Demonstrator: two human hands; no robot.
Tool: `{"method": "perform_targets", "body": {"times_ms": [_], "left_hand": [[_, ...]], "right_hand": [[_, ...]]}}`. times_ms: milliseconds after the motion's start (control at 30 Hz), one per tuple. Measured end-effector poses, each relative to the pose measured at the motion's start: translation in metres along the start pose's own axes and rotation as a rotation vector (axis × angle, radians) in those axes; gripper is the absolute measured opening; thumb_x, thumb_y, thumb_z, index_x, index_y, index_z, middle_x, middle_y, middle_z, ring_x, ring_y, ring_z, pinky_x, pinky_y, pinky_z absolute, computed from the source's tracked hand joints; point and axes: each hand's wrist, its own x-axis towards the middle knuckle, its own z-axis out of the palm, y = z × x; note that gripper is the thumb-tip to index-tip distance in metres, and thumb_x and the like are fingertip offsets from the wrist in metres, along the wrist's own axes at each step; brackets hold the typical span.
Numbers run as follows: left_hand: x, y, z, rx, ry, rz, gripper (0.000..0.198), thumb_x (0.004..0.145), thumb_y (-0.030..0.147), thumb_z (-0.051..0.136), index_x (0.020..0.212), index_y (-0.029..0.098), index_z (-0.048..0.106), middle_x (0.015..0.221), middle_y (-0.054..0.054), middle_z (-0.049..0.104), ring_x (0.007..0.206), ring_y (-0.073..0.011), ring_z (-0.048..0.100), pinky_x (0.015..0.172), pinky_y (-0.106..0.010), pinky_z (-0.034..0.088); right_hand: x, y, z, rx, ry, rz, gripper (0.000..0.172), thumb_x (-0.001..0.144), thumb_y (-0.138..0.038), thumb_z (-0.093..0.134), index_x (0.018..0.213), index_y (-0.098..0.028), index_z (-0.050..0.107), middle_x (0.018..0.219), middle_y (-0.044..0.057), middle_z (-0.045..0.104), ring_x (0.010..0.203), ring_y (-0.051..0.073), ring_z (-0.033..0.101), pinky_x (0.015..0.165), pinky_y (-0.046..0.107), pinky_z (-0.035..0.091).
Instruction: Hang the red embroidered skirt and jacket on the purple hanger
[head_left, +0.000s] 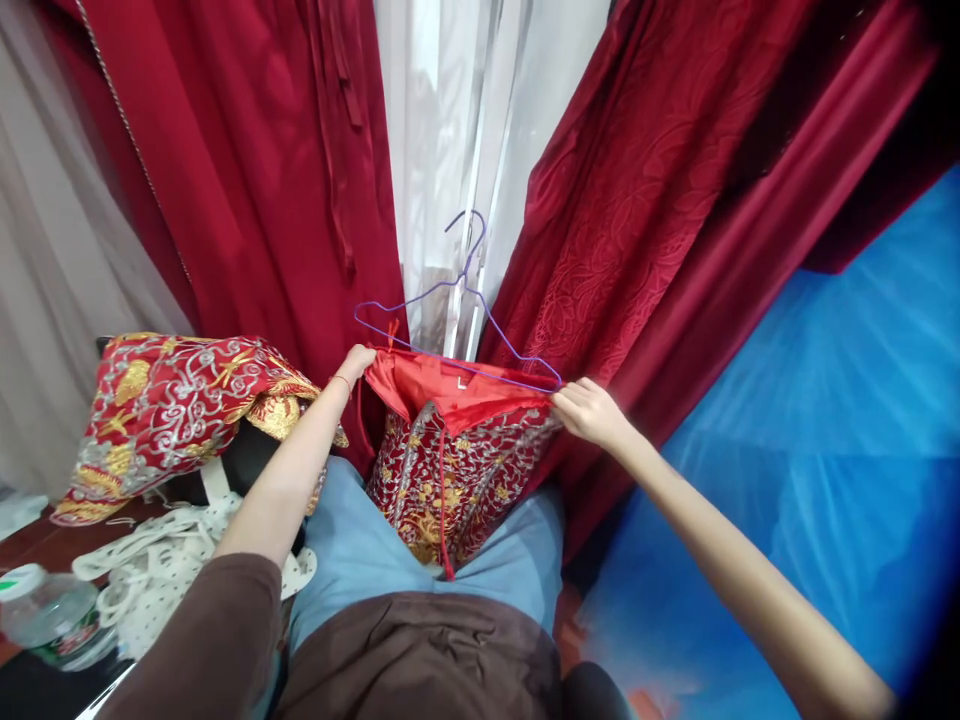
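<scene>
Dark-red cloth garment with silver-and-gold embroidery and a bright red satin lining [480,480] is held low before the lap, its top edge stretched sideways, its lower part hung between the thighs. One end of that edge is pinched by the left hand [360,362], fingers closed; the other is gripped by the right hand [589,408], likewise closed.

Thin purple wire hanger [465,278]: lower bar laid along the top edge, right end just beside the right hand, left end apart from the left. Whether wire is also caught in the right grip cannot be told. Nothing is seen to be held by the hook.

Risks, as judged: the hanger could be tipped or dropped if its support rests on one side only. No clips are visible, so the slick satin could be slid off the bare wire should either grip be loosened. The long thin red cord [444,500] down the front could be snagged or trapped in a fold. With an uneven pull, the edge could be skewed. The hook could be caught in the red patterned hanging fabric [622,230] close by on the right.
</scene>
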Motion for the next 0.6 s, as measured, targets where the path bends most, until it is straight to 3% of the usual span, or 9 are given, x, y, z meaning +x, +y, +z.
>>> {"method": "perform_targets", "body": {"times_ms": [133,267,300,367,433,500,533,567,600], "left_hand": [[-0.017,0.021,0.002,0.194,0.057,0.075,0.007,0.073,0.011,0.060,0.068,0.012,0.066,0.093,-0.026,0.071,0.114,-0.0420,0.064,0.094,-0.049,0.049],[-0.043,0.052,-0.026,0.695,0.048,0.167,0.012,0.072,0.018,0.064,0.076,0.008,0.071,0.094,-0.028,0.072,0.105,-0.0428,0.067,0.086,-0.048,0.051],[-0.051,0.059,-0.038,0.799,-0.004,0.159,0.013,0.074,0.021,0.065,0.074,0.009,0.071,0.088,-0.025,0.073,0.100,-0.0406,0.069,0.084,-0.045,0.052],[-0.070,0.068,-0.062,0.848,-0.219,0.112,0.022,0.079,0.029,0.063,0.066,0.012,0.070,0.074,-0.018,0.073,0.086,-0.0326,0.072,0.079,-0.039,0.053],[-0.090,0.068,-0.081,0.730,-0.580,0.140,0.031,0.084,0.039,0.059,0.070,0.016,0.073,0.072,-0.011,0.074,0.076,-0.0240,0.071,0.074,-0.031,0.053],[-0.108,0.058,-0.089,0.579,-0.904,0.298,0.032,0.085,0.048,0.059,0.087,0.021,0.076,0.086,-0.007,0.077,0.081,-0.0201,0.071,0.074,-0.027,0.053],[-0.115,0.050,-0.086,0.547,-0.978,0.399,0.035,0.081,0.051,0.064,0.099,0.023,0.075,0.095,-0.007,0.077,0.087,-0.0203,0.070,0.076,-0.027,0.053],[-0.122,0.040,-0.080,0.566,-0.969,0.486,0.047,0.074,0.053,0.071,0.111,0.022,0.071,0.106,-0.009,0.075,0.094,-0.0223,0.069,0.080,-0.029,0.053],[-0.128,0.030,-0.071,0.618,-0.881,0.562,0.065,0.066,0.052,0.079,0.121,0.020,0.066,0.117,-0.014,0.072,0.102,-0.0260,0.067,0.085,-0.032,0.053]], "right_hand": [[-0.007,-0.023,-0.003,0.043,-0.048,-0.079,0.038,0.102,-0.025,0.033,0.072,-0.021,0.055,0.061,0.002,0.056,0.056,0.014,0.049,0.063,0.031,0.030],[0.001,-0.053,-0.015,-0.009,-0.236,-0.014,0.024,0.101,-0.025,0.043,0.092,-0.019,0.064,0.072,0.006,0.067,0.062,0.016,0.062,0.060,0.030,0.032],[0.005,-0.059,-0.018,-0.037,-0.301,0.064,0.020,0.099,-0.028,0.048,0.101,-0.017,0.064,0.075,0.008,0.070,0.064,0.018,0.065,0.059,0.030,0.033],[0.014,-0.070,-0.023,-0.089,-0.417,0.255,0.032,0.095,-0.036,0.057,0.115,-0.012,0.062,0.081,0.014,0.073,0.070,0.024,0.070,0.058,0.030,0.036],[0.023,-0.076,-0.028,-0.109,-0.504,0.402,0.037,0.093,-0.038,0.060,0.116,-0.009,0.063,0.086,0.019,0.074,0.076,0.028,0.073,0.060,0.030,0.040],[0.029,-0.079,-0.032,-0.094,-0.568,0.454,0.028,0.093,-0.034,0.058,0.107,-0.011,0.068,0.090,0.019,0.074,0.082,0.028,0.074,0.063,0.031,0.043],[0.031,-0.080,-0.034,-0.083,-0.587,0.459,0.024,0.093,-0.031,0.057,0.102,-0.013,0.070,0.092,0.018,0.075,0.084,0.028,0.074,0.064,0.031,0.044],[0.033,-0.080,-0.035,-0.074,-0.594,0.460,0.022,0.093,-0.030,0.057,0.098,-0.014,0.072,0.092,0.017,0.075,0.084,0.027,0.074,0.065,0.030,0.045],[0.033,-0.079,-0.036,-0.069,-0.588,0.461,0.021,0.093,-0.030,0.058,0.096,-0.016,0.073,0.091,0.016,0.075,0.084,0.027,0.074,0.065,0.030,0.045]]}}
